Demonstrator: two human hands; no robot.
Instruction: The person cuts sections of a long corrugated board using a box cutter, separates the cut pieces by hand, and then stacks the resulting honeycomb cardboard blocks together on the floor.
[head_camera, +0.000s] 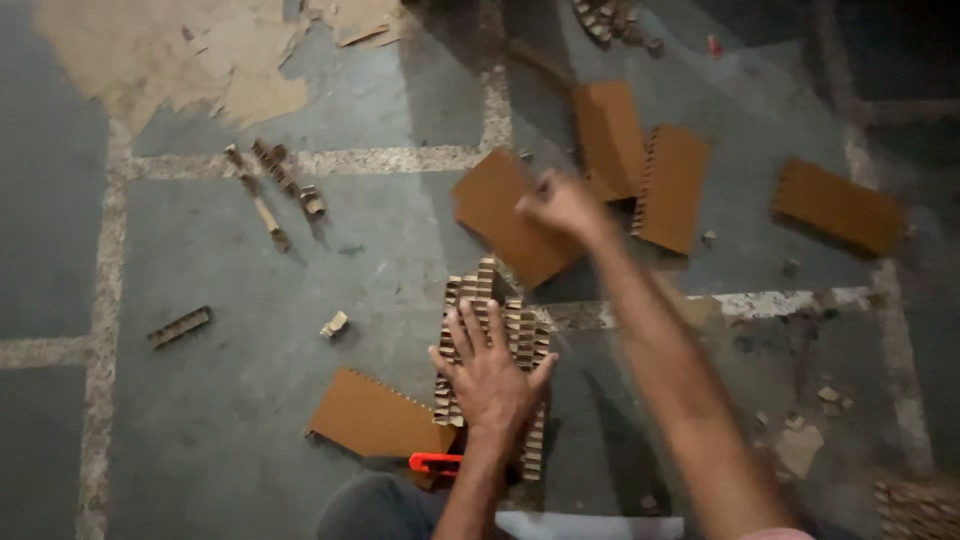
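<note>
down on the floor (200, 420), the left hand (490, 375) lies flat with fingers spread apart on a stack of corrugated strips (490, 300), pressing it. the right hand (560, 203) is raised above, blurred, fingers curled together in a fist, holding nothing visible. five brown cardboard sheets lie around: one (375, 415) just beside the stack, three (610, 135) near the fist, one (838, 205) well apart. an orange cutter (435, 462) lies by the wrist
</note>
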